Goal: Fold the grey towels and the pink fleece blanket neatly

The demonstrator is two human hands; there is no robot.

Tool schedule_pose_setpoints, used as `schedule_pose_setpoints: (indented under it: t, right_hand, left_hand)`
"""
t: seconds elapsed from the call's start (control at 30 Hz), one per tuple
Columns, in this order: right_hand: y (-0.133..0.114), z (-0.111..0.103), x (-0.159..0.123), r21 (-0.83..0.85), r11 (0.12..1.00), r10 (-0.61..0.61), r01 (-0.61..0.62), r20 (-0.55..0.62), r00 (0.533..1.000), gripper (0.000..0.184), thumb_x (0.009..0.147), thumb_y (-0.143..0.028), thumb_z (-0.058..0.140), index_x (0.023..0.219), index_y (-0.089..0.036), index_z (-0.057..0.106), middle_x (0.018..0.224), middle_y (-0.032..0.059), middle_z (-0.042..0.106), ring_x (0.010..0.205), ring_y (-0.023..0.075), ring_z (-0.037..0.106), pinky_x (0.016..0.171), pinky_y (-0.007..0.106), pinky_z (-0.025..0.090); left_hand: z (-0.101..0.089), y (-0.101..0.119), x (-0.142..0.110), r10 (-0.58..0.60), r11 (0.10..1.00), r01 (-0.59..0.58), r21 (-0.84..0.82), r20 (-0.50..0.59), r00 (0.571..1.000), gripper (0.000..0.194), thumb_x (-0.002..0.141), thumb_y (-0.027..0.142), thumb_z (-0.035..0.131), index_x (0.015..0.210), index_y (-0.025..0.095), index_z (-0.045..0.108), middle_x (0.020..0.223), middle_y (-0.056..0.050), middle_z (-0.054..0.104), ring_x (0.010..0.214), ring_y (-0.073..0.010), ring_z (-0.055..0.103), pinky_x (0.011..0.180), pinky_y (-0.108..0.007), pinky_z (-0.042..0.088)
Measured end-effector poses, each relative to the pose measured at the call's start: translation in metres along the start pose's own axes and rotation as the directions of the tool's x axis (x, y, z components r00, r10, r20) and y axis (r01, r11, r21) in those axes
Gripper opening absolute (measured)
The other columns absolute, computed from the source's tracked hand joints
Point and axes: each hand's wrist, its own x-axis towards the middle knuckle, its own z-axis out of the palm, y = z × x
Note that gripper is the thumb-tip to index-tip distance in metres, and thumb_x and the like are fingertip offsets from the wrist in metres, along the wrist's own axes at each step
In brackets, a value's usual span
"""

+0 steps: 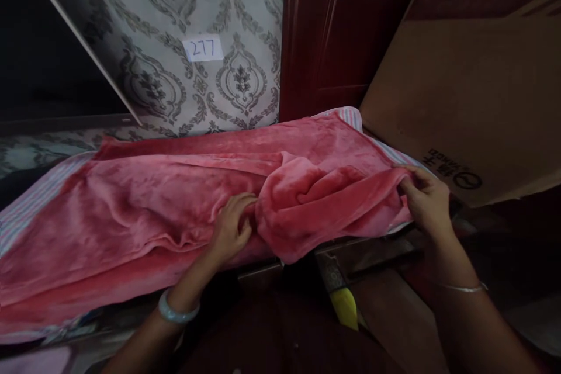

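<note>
A pink plush blanket (144, 198) lies spread across a long low surface, over a striped cloth (48, 190) that shows at both ends. Its right part is bunched and folded over itself. My right hand (425, 193) pinches the blanket's edge at the right end, thumb and fingers closed on it. Near the middle, my left hand (234, 225) rests against the blanket beside the bunched fold. The left fingers are curled on the fabric, and a little of the blanket seems gathered in them.
At the right leans a large cardboard box (473, 82). Behind the blanket are a patterned wall with a paper label (203, 48) and a dark red door (326, 29). A dark screen (56, 52) stands at the left. Something yellow (345, 307) shows below the front edge.
</note>
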Motion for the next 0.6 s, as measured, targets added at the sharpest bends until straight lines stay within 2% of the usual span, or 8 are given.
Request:
schedule_pose_setpoints:
  t: [0.07,0.13,0.23,0.3,0.37,0.43,0.53,0.6]
  right_hand:
    - [-0.001,0.003,0.002,0.003,1.0,-0.002,0.002,-0.001,1.0,0.032,0.08,-0.042,0.063,0.102,-0.023,0.076,0.095,0.007,0.075,0.066,0.02,0.063,0.06,0.034,0.053]
    - [0.0,0.005,0.004,0.01,1.0,-0.006,0.006,0.006,1.0,0.031,0.08,-0.041,0.063,0.102,-0.023,0.075,0.097,0.0073,0.076,0.074,0.0221,0.067,0.066,0.036,0.056]
    - [0.005,0.008,0.005,0.017,1.0,-0.02,0.02,-0.003,1.0,0.03,0.081,-0.04,0.062,0.102,-0.024,0.076,0.096,0.0064,0.076,0.076,0.0221,0.068,0.068,0.036,0.058]
    - [0.01,0.008,0.004,0.014,1.0,-0.021,0.021,-0.013,1.0,0.029,0.082,-0.04,0.062,0.103,-0.024,0.076,0.093,0.0058,0.075,0.07,0.0201,0.066,0.062,0.033,0.056]
    - [0.014,0.007,0.002,0.019,1.0,-0.01,0.011,-0.021,1.0,0.029,0.082,-0.042,0.063,0.102,-0.024,0.076,0.09,0.0055,0.075,0.063,0.0184,0.063,0.056,0.031,0.053]
    - [0.018,0.005,0.002,0.028,1.0,0.001,-0.001,-0.026,1.0,0.03,0.082,-0.043,0.065,0.101,-0.023,0.075,0.086,0.005,0.074,0.059,0.0172,0.06,0.052,0.03,0.051]
    - [0.022,0.003,0.002,0.037,0.999,0.023,-0.022,-0.028,0.999,0.032,0.081,-0.044,0.065,0.102,-0.022,0.075,0.083,0.0038,0.072,0.055,0.016,0.057,0.051,0.029,0.05]
    - [0.026,0.003,0.003,0.045,0.998,0.038,-0.037,-0.026,0.999,0.032,0.08,-0.043,0.065,0.102,-0.022,0.075,0.085,0.0036,0.073,0.055,0.0159,0.057,0.052,0.029,0.051]
  left_hand:
    - [0.011,-0.001,-0.028,0.14,0.972,-0.146,0.185,0.042,0.989,0.057,0.085,0.013,0.055,0.141,0.021,0.056,0.149,-0.015,0.054,0.139,-0.0298,0.048,0.114,-0.052,0.041]
    - [0.03,-0.001,-0.051,0.261,0.909,-0.278,0.309,0.097,0.961,0.061,0.087,0.016,0.06,0.147,0.026,0.052,0.158,-0.013,0.046,0.149,-0.0313,0.036,0.121,-0.054,0.031]
    - [0.064,-0.005,-0.071,0.387,0.827,-0.422,0.371,0.169,0.906,0.059,0.089,0.035,0.069,0.146,0.033,0.054,0.155,-0.008,0.052,0.152,-0.0303,0.032,0.126,-0.053,0.018]
    - [0.081,-0.008,-0.073,0.398,0.822,-0.431,0.372,0.168,0.902,0.063,0.087,0.048,0.072,0.146,0.032,0.056,0.152,-0.009,0.055,0.15,-0.0323,0.035,0.127,-0.055,0.013]
    - [0.088,-0.012,-0.069,0.388,0.844,-0.41,0.346,0.135,0.912,0.063,0.088,0.052,0.071,0.146,0.03,0.057,0.15,-0.012,0.057,0.147,-0.0353,0.04,0.126,-0.06,0.016]
    - [0.087,-0.012,-0.063,0.399,0.871,-0.413,0.266,0.105,0.911,0.053,0.091,0.048,0.067,0.141,0.031,0.061,0.145,-0.012,0.06,0.14,-0.0363,0.049,0.122,-0.065,0.024]
    - [0.075,-0.002,-0.049,0.379,0.921,-0.384,0.071,0.075,0.922,0.033,0.093,0.032,0.061,0.125,0.036,0.07,0.136,-0.007,0.067,0.131,-0.0349,0.059,0.116,-0.066,0.038]
    - [0.062,0.011,-0.031,0.295,0.95,-0.292,-0.107,0.01,0.955,0.026,0.093,0.03,0.058,0.115,0.033,0.073,0.129,-0.007,0.071,0.125,-0.0335,0.063,0.111,-0.06,0.047]
